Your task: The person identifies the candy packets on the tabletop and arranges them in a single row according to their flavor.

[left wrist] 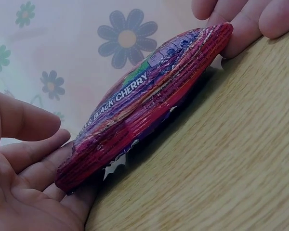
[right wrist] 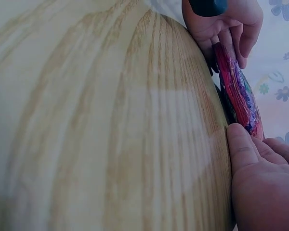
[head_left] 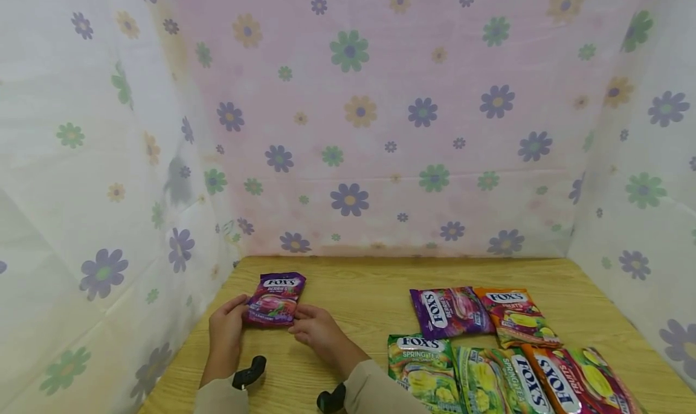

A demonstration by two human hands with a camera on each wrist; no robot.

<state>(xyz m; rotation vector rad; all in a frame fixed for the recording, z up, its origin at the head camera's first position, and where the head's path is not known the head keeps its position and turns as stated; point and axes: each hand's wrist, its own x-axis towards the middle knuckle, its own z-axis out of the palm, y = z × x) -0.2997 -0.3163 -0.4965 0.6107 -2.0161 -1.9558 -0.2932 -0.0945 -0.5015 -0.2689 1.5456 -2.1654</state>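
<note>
A purple bag of Fox's Berries candy lies near the left side of the table, label up. At its left edge is my left hand, with fingers under the rim and the thumb held above it, apart from the wrapper in the left wrist view. My right hand touches the bag's right corner with its fingertips. In the left wrist view the purple bag shows its crimped lower edge close to the wood. The right wrist view has the same bag edge-on between the left hand and right hand.
On the right lie another purple Berries bag, an orange Fruits bag, two green Spring Tea bags and a second Fruits bag. Flowered cloth walls enclose the wooden table.
</note>
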